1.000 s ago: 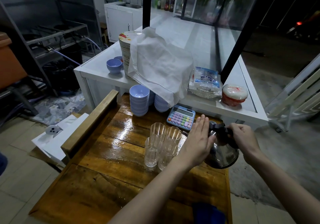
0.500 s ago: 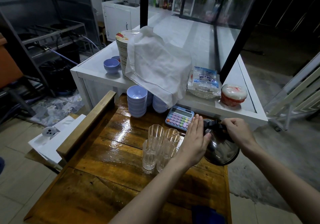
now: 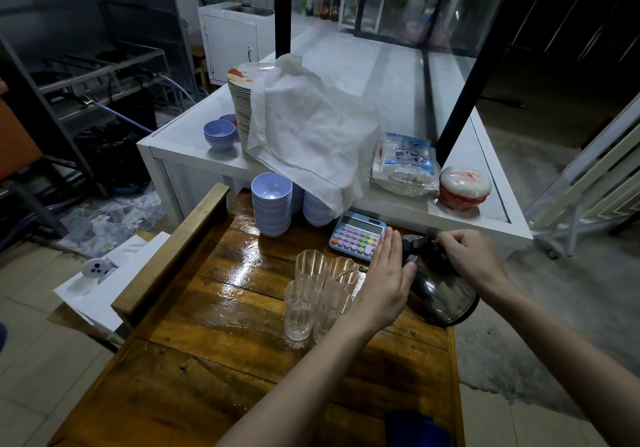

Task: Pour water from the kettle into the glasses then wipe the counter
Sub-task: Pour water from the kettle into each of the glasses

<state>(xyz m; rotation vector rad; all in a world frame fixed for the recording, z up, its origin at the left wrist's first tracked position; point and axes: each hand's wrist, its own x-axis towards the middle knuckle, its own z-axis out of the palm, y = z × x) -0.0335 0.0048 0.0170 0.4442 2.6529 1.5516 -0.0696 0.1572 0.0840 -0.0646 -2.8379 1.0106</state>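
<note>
The head view shows, at the far left of the wooden bench (image 3: 194, 311), a raised wooden rail, and then a wet, shining patch of boards in front of a stack of pale blue bowls (image 3: 271, 204). Next come the four glasses (image 3: 320, 296), standing close together near the middle; they look empty or nearly so, though I cannot tell this for sure. Behind them lies a small calculator (image 3: 356, 235) with coloured keys. The left hand (image 3: 386, 282) is flat and open, fingers together, and holds nothing — its palm rests against the side of the kettle (image 3: 440, 290), just beside the glasses. The kettle is dark metal, leaned toward the glasses, and it sits at the right edge of the bench. The right hand (image 3: 467, 259) is closed around the kettle's black handle on top. At the near edge a blue cloth (image 3: 415, 427) waits, probably for the wiping. The step in hand seems to be the start of pouring. To do it well, I think the spout should come directly over one glass before more tilt — the glasses touch each other, so a slow, thin stream is safer, and the steadying palm should keep clear of the rims.
</note>
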